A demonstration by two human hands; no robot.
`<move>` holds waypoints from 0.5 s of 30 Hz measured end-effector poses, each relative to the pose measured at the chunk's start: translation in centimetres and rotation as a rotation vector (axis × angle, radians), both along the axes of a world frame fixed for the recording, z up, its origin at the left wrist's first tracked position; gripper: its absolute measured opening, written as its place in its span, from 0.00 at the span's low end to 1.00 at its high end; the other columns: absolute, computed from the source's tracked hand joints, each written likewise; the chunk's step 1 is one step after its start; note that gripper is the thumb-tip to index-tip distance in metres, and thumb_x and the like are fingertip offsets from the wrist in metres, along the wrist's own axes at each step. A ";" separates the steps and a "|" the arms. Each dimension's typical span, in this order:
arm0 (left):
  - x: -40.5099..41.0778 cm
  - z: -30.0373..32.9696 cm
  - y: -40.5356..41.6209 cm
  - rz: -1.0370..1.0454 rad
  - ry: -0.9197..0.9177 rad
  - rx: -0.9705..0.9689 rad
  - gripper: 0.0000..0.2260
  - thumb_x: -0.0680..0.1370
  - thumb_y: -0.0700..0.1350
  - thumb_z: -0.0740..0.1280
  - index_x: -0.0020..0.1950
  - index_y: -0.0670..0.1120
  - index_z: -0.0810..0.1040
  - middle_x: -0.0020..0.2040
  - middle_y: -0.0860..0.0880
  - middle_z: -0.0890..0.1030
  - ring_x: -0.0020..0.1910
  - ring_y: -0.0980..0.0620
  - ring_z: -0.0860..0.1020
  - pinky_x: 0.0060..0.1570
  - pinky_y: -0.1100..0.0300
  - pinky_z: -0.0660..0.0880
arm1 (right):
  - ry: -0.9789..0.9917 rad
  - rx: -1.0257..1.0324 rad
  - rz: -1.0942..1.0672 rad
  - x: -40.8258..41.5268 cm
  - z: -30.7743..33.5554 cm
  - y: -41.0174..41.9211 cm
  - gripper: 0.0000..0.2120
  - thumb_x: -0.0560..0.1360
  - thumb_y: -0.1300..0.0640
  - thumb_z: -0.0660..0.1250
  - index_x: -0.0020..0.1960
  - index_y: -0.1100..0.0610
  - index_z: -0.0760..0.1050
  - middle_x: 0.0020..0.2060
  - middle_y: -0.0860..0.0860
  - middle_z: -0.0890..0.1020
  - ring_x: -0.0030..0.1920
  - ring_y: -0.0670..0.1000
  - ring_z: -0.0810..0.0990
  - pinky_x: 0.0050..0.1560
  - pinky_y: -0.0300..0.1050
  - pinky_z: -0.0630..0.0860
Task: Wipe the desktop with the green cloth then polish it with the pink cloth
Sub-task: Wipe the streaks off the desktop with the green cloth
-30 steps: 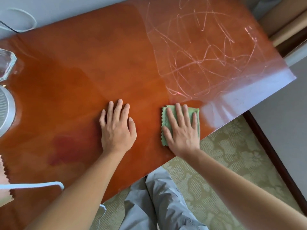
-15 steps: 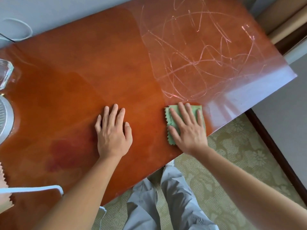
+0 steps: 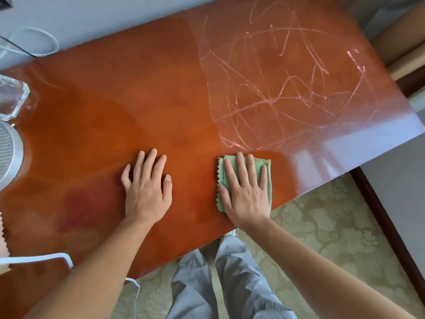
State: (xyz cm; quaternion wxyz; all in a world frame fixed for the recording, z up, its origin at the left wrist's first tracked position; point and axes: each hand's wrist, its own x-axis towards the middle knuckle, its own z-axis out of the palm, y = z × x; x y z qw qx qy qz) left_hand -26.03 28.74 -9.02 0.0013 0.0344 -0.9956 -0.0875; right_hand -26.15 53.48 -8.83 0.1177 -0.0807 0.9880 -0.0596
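Note:
The glossy reddish-brown desktop (image 3: 142, 107) fills most of the head view; pale scribbled marks (image 3: 287, 88) cover its right part. A folded green cloth (image 3: 268, 178) with a zigzag edge lies near the front edge, just below the marks. My right hand (image 3: 246, 189) presses flat on the green cloth with straight spread fingers. To its left, my left hand (image 3: 147, 183) rests flat on the bare wood with straight fingers. A sliver of the pink cloth (image 3: 2, 236) shows at the far left edge.
A clear glass dish (image 3: 11, 97) and a round grey device (image 3: 9, 155) stand at the desk's left end. A white cable (image 3: 46, 257) lies across the front left. Below the front edge are my grey trousers and a patterned floor (image 3: 322, 226).
My right hand and the green cloth have shifted slightly right along the front edge. My left hand has stayed flat on the wood. The camera view has moved a little.

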 end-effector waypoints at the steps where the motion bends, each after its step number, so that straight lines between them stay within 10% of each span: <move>1: -0.2 0.2 0.4 0.019 -0.009 -0.011 0.24 0.82 0.53 0.53 0.75 0.46 0.71 0.79 0.44 0.67 0.79 0.42 0.61 0.74 0.39 0.53 | -0.001 0.000 0.012 0.0 -0.2 -0.1 0.31 0.83 0.38 0.45 0.82 0.48 0.44 0.81 0.53 0.47 0.80 0.57 0.39 0.77 0.64 0.41; 15: -6.9 -0.6 7.1 0.046 -0.008 -0.016 0.25 0.84 0.57 0.50 0.79 0.52 0.64 0.81 0.47 0.61 0.81 0.44 0.56 0.77 0.40 0.52 | 0.076 -0.026 0.133 -10.5 -0.8 1.1 0.30 0.82 0.36 0.42 0.81 0.45 0.46 0.81 0.51 0.49 0.80 0.54 0.41 0.78 0.60 0.40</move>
